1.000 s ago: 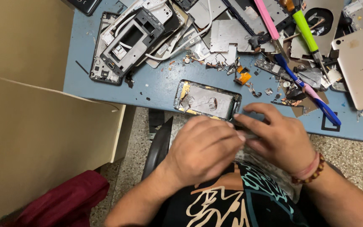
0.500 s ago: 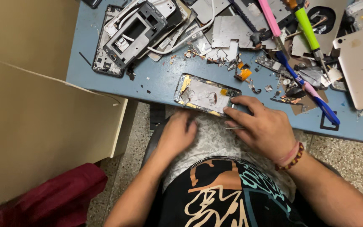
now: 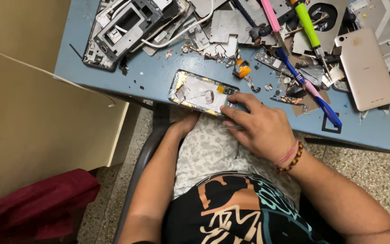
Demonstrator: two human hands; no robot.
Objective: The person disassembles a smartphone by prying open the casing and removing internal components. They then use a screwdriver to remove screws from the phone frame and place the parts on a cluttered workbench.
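The left hand (image 3: 187,124) is mostly hidden under the near edge of the blue table (image 3: 159,79), so its grip cannot be told. The right hand (image 3: 260,129) presses its fingers on the opened phone frame (image 3: 200,94) and pinches thin tweezers (image 3: 229,127). Beyond the frame lie a gold phone cover (image 3: 367,68) and a green screwdriver (image 3: 307,25).

Our left hand drops under the table edge

A second ago we had both hands bunched over our lap; now our left hand (image 3: 187,124) has slid beneath the table rim at 6 o'clock of the opened phone (image 3: 201,93), fingers hidden, while our right hand (image 3: 260,126) has reached up to press its fingertips on the phone's 4 o'clock corner.
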